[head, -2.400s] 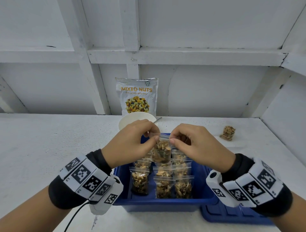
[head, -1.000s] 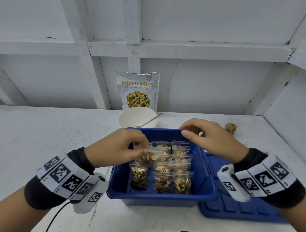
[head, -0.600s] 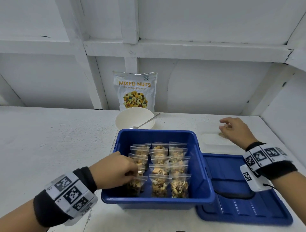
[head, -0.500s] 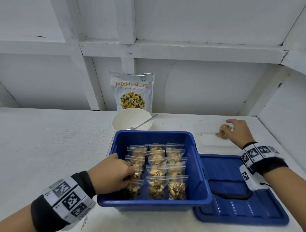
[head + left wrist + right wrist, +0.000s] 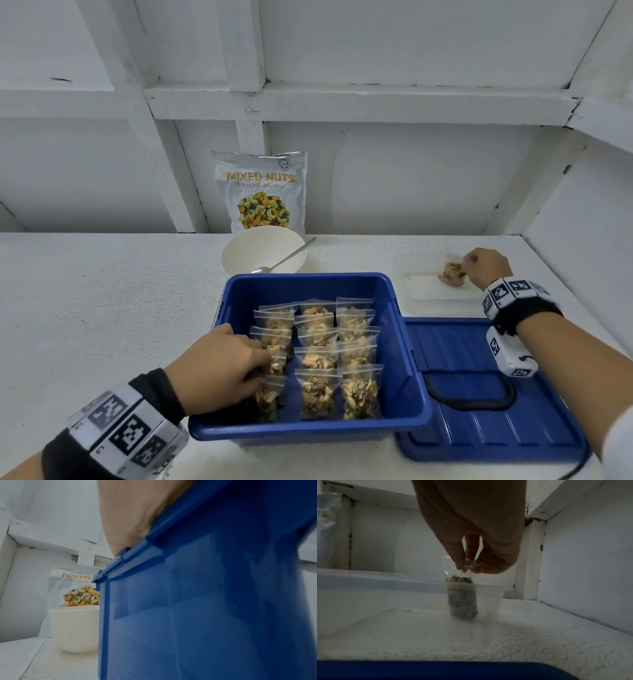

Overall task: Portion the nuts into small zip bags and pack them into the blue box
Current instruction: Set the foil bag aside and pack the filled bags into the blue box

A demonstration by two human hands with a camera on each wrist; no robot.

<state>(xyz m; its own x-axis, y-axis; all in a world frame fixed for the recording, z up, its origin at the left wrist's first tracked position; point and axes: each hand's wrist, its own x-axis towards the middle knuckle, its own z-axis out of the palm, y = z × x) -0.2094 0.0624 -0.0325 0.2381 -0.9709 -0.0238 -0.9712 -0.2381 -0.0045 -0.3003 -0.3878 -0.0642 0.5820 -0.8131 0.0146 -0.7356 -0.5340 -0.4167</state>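
So my left hand (image 5: 222,370) is down inside the box (image 5: 308,431), at its near-left corner, fingers curled in among the bags (image 5: 322,356) on that side. Honestly I can't tell if it's actually pinching one or just resting against them, since the fingertips are buried behind the knuckles. The left wrist cam is no help: just the blue wall and rim of the box with a bit of palm over the top.

The bags stand upright in three rows, filling most of the box, zip tops up, nuts visible through the plastic.

My right hand (image 5: 486,267) is way over at the far right, thumb and fingertips pinching the top of one more nut bag (image 5: 452,273). The right wrist cam shows it best: that bag hangs from the pinch with its bottom still inside a clear tub (image 5: 385,591) — I can't say if it's touching the tub floor.

The lid (image 5: 479,411) lies flat just right of the box, touching it. Behind the box there's a white bowl (image 5: 263,250) with a spoon (image 5: 284,258) in it, and the mixed nuts pouch (image 5: 260,192) stands against the wall.
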